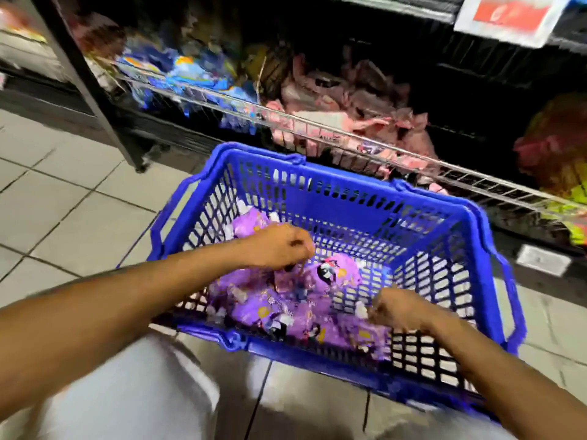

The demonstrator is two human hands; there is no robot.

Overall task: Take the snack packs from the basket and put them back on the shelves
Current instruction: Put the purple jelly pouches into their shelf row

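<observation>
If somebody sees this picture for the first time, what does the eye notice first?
First the blue basket on the tiled floor, with purple snack packs inside. Both hands reach into it, left hand and right hand. Behind it, a shelf holds blue and pink packs.

The basket (pixel 333 198) at the centre is glossy blue plastic lattice. The purple snack packs (pixel 254 306) inside look like shiny film. Across the upper frame, the shelf rail (pixel 317 122) is bright metal wire. The floor tiles (pixel 63 201) at left are smooth, faintly sheened.
</observation>
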